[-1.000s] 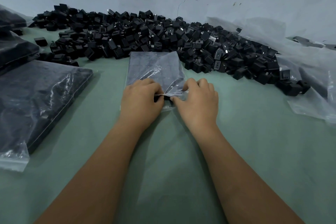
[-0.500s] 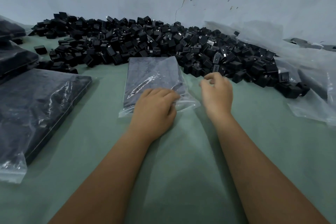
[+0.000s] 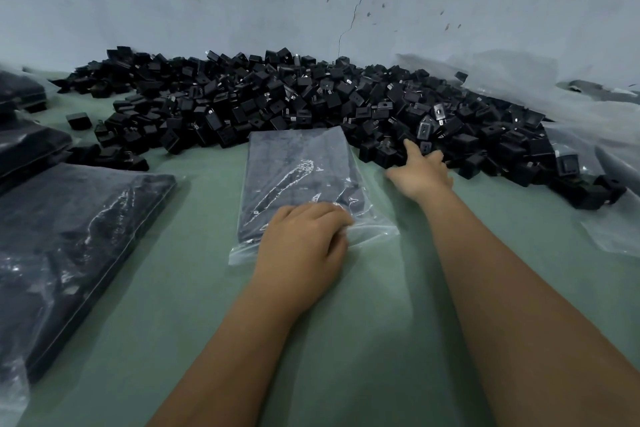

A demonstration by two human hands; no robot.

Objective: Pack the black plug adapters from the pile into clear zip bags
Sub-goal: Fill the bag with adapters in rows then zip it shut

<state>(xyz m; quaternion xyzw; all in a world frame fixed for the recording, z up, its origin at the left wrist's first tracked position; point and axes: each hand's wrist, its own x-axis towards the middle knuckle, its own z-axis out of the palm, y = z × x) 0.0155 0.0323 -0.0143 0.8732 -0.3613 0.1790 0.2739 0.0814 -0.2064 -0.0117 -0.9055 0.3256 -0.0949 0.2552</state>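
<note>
Green table (image 3: 381, 340) against a cracked wall. The right hand (image 3: 420, 172) has let go of the zip bag (image 3: 301, 180) and now reaches the adapter pile (image 3: 311, 104), fingers loosely spread, empty. Left hand (image 3: 303, 243) pins the bag's mouth flat. Looks like it needs more adapters.

No readable text, labels, brands or numbers anywhere; the black plug adapters (image 3: 311, 107) and zip bag (image 3: 301, 177) look unmarked, though tiny molded marks may be blurred.
</note>
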